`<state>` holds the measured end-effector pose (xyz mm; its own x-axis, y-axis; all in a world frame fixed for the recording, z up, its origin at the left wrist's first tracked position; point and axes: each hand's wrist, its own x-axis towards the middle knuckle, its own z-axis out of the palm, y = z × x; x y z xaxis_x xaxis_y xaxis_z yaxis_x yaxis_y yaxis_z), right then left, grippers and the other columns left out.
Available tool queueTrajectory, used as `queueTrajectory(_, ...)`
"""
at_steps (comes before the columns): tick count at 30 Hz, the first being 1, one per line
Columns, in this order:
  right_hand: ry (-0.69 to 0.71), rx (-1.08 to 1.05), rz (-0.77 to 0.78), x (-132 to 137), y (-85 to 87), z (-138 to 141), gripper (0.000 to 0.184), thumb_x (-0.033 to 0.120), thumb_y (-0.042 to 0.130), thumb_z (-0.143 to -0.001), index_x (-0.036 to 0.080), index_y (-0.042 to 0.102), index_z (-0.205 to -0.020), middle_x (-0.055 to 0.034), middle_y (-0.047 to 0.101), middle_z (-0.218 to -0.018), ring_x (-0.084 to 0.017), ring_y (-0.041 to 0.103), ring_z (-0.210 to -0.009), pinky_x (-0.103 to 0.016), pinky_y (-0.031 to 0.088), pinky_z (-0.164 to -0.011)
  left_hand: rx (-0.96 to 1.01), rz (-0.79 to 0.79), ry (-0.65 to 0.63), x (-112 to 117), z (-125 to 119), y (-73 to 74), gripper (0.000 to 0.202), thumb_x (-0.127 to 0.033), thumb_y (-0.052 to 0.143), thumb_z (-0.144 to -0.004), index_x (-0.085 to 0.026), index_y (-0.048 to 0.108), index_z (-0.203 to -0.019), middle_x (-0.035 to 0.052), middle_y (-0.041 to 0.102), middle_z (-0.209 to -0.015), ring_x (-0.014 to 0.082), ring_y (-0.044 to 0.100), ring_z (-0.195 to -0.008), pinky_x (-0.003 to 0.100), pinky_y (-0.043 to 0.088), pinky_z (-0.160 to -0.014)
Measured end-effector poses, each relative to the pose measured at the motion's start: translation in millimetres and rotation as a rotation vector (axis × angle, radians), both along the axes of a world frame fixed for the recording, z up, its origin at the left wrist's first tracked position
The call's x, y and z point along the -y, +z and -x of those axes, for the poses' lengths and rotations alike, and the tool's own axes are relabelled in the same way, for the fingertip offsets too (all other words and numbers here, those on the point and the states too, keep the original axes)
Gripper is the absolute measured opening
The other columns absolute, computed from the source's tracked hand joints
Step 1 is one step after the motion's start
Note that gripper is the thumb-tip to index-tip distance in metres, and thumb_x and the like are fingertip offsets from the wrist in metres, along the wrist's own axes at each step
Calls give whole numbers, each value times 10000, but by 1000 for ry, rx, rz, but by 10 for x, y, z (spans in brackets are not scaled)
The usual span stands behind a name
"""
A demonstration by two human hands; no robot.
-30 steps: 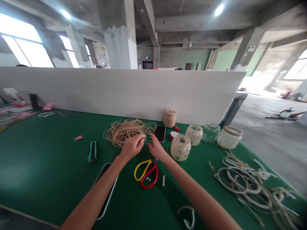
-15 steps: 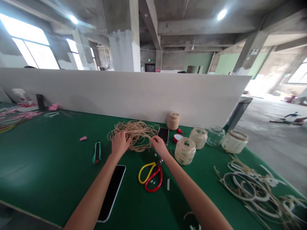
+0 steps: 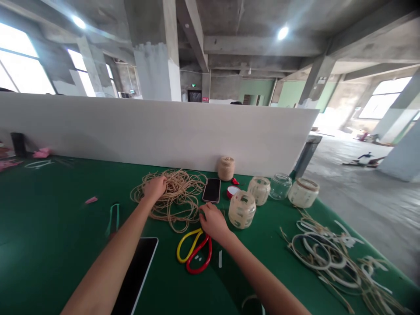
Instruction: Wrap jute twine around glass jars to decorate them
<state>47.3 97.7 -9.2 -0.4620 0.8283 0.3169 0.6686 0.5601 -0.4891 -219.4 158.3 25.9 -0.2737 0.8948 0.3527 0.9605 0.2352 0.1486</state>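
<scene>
A loose heap of tan jute twine [image 3: 177, 192] lies in front of me. My left hand [image 3: 155, 188] is closed on strands at the heap's left side, its fingertips partly hidden among the loops. My right hand [image 3: 214, 222] pinches twine at the heap's near right edge, fingers bent down. Just below it lie scissors with one yellow and one red handle [image 3: 200, 258]; the right hand covers their blades. Beyond the right hand lies a dark phone [image 3: 211, 190]. A larger black tablet-like device [image 3: 139, 271] is partly under my left forearm.
Wrapped glass jars [image 3: 242, 210] and a clear jar [image 3: 281, 187] stand at right. A twine spool [image 3: 226, 169] and tape roll [image 3: 232, 191] sit near the white partition [image 3: 147, 131]. White rings with cords [image 3: 324, 258] lie right; a green-handled tool [image 3: 113, 218] lies left.
The view has shifted, so things appear farther left. My right hand has come nearer, over the scissors' blades, and twine loops now spread toward me. My left hand has moved deeper into the heap.
</scene>
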Motion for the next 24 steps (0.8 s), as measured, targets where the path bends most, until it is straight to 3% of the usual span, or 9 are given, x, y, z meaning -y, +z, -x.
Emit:
queueTrajectory(4, -25, -62, -45, 8, 11, -17, 172, 141, 439, -787, 183, 595, -846, -71, 542, -916, -204, 514, -872, -300, 400, -719, -63, -78, -51, 135, -87, 100, 294, -272, 374, -822, -165, 647, -838, 129, 623, -867, 268, 571, -870, 328, 417, -701)
queueTrajectory(8, -36, -190, -77, -36, 81, -1, 218, 115, 398, -792, 168, 574, -910, -89, 521, -976, -202, 508, -903, -311, 415, -766, -63, -180, -114, 350, -224, 328, 343, -316, 326, -854, -164, 632, -879, 123, 606, -928, 243, 554, -884, 280, 398, -673)
queueTrajectory(10, -9, -258, -84, -69, 143, 16, 227, 127, 387, -807, 167, 556, -954, -90, 523, -991, -195, 509, -932, -306, 423, -797, -29, -216, -144, 489, -312, 466, 357, -338, 297, -874, -172, 609, -929, 93, 617, -895, 197, 569, -781, 238, 386, -597)
queueTrajectory(12, 26, -323, -87, -96, 230, 34, 251, 166, 392, -826, 165, 515, -1045, -94, 523, -1037, -187, 504, -977, -299, 427, -827, 18, -220, -200, 652, -422, 606, 373, -367, 270, -890, -189, 595, -937, 37, 618, -728, 145, 546, -597, 206, 359, -512)
queueTrajectory(15, 62, -406, -101, -109, 417, 60, 434, 288, 442, -836, 144, 365, -1238, -128, 441, -1225, -203, 412, -1143, -319, 385, -914, 236, -229, -411, 908, -635, 814, 367, -398, 295, -888, -188, 590, -948, -1, 584, -620, 105, 440, -433, 196, 303, -428)
queueTrajectory(17, 130, -493, -80, -102, 564, 78, 540, 354, 507, -801, 144, 337, -1268, -138, 388, -1297, -235, 334, -1217, -359, 328, -968, 321, -230, -514, 1054, -793, 950, 346, -394, 329, -879, -183, 594, -947, -12, 563, -586, 93, 389, -403, 195, 283, -411)
queueTrajectory(19, 286, -573, 49, -91, 699, 90, 392, 357, 496, -807, 176, 464, -1152, -94, 498, -1184, -215, 443, -1115, -336, 371, -911, 344, -208, -584, 1166, -933, 1079, 312, -376, 364, -869, -186, 606, -925, -21, 546, -565, 88, 383, -412, 190, 277, -410)
queueTrajectory(21, 359, -567, 124, -82, 800, 80, 250, 352, 398, -855, 181, 572, -910, -34, 603, -864, -155, 570, -818, -272, 444, -729, 351, -228, -595, 1249, -1019, 1190, 285, -361, 388, -861, -193, 615, -901, -40, 496, -512, 82, 356, -401, 189, 261, -401)
queueTrajectory(24, 344, -558, 157, -68, 888, -32, 301, 395, 371, -861, 175, 544, -749, 24, 518, -619, -98, 490, -533, -213, 387, -509, 335, -316, -534, 1341, -1000, 1306, 249, -354, 433, -841, -202, 629, -848, -52, 461, -482, 74, 333, -395, 190, 250, -396)
